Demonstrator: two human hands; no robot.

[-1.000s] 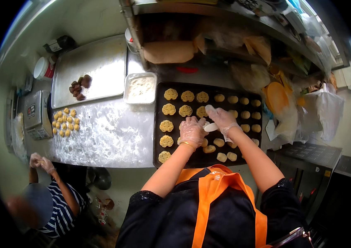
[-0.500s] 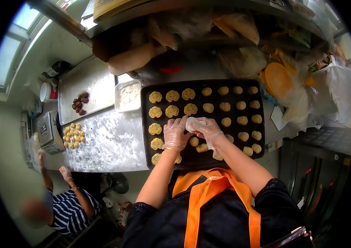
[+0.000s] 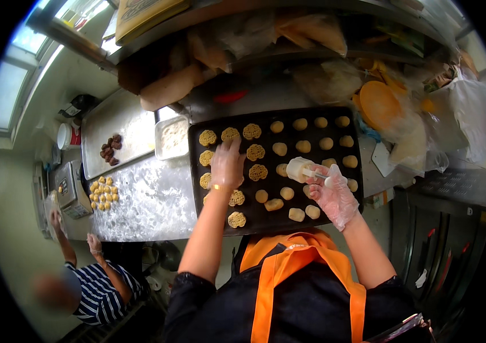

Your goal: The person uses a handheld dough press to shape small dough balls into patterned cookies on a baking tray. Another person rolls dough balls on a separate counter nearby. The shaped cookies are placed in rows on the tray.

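My right hand (image 3: 334, 197), in a clear plastic glove, grips a white plunger-style pastry press (image 3: 300, 170) tilted above the black baking tray (image 3: 288, 113). My left hand (image 3: 228, 163), gloved too, reaches over the tray's left part with its fingers stretched out. Its fingertips are at a patterned pastry (image 3: 231, 134) in the far row; whether they touch it I cannot tell. Flat patterned pastries (image 3: 258, 172) fill the left columns, some hidden under my left hand and forearm. Plain dough balls (image 3: 303, 147) stand in rows on the right, and a few dough pieces (image 3: 274, 204) lie near the front.
Left of the tray stand a container of flour (image 3: 173, 137) and a metal tray (image 3: 123, 114) with dark lumps. Yellow balls (image 3: 104, 193) sit on the floured table (image 3: 151, 194) beside a scale (image 3: 71, 186). A co-worker (image 3: 105, 291) is at the left. Plastic bags (image 3: 469, 114) hang right.
My hands have come apart from around the press. The left moved left and away over the pastries; the right moved right with the press. A patterned pastry now shows where they were.
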